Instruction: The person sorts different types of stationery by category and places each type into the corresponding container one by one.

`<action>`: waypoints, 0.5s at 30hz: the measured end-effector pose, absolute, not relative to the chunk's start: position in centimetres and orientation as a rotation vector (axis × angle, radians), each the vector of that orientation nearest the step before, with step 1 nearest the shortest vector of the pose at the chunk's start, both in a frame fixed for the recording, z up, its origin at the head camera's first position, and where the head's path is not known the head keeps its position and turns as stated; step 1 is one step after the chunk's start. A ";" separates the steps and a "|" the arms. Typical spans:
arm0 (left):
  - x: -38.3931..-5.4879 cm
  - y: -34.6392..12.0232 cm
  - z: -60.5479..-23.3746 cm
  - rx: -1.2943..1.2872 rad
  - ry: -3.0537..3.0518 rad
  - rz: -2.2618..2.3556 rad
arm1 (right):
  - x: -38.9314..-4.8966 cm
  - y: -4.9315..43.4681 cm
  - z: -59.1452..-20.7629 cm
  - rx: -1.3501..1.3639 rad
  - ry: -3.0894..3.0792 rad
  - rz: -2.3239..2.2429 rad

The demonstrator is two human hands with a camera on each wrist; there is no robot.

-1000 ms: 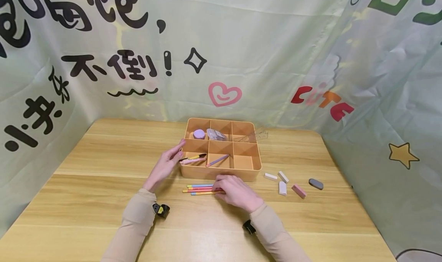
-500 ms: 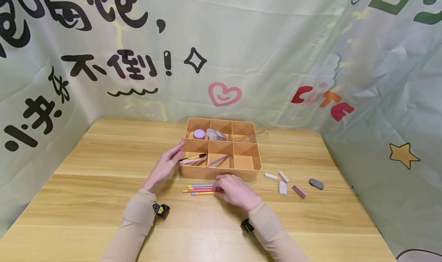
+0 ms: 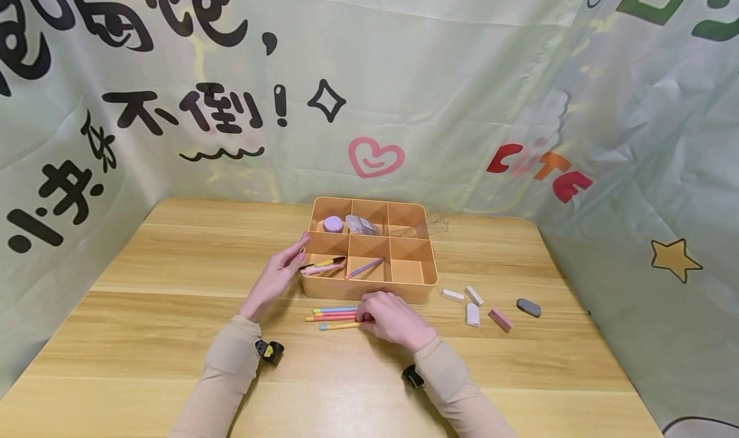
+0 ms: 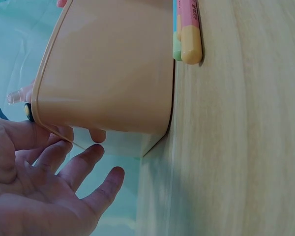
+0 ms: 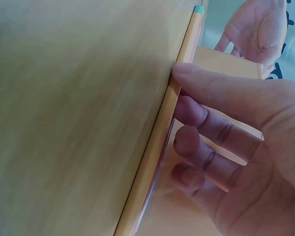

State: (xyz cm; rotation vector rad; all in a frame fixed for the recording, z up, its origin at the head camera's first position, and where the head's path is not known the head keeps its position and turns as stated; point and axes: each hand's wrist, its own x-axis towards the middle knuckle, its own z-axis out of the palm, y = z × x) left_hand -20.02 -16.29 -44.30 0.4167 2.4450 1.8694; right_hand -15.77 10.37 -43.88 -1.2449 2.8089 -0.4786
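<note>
My right hand point(image 3: 398, 319) pinches a yellow pencil point(image 5: 156, 147) with a blue-green end between thumb and index finger; the other fingers curl loosely beside it. The pencil lies on the table, slightly apart from several coloured pencils point(image 3: 331, 314) in front of an orange six-compartment organizer box point(image 3: 369, 289). My left hand point(image 3: 274, 277) touches the box's left side near its rim, fingers spread and fairly straight in the left wrist view. Front left compartment: a black-and-yellow brush point(image 3: 329, 262) and a pink pen-like item point(image 3: 323, 270). Front middle compartment: a purple pencil point(image 3: 365, 269).
Behind them in the box are a round purple item point(image 3: 333, 224), a clear-and-purple packet point(image 3: 362, 225) and a transparent ruler point(image 3: 430, 226) jutting out past the right rim. White blocks point(image 3: 472, 315), a pink block point(image 3: 500, 319) and a grey eraser-like piece point(image 3: 528, 307) lie to the right.
The yellow pencil has shifted slightly toward me, opening a gap from the other pencils. My left hand and the box have stayed put.
</note>
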 end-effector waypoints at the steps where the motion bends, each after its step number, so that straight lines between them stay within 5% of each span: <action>1: -20.0 -16.3 -44.3 0.416 2.446 1.871 | -15.8 10.4 -43.9 -1.245 2.807 -0.478; 15: -20.0 -16.3 -44.3 0.420 2.454 1.869 | -15.4 10.6 -43.9 -1.242 2.810 -0.362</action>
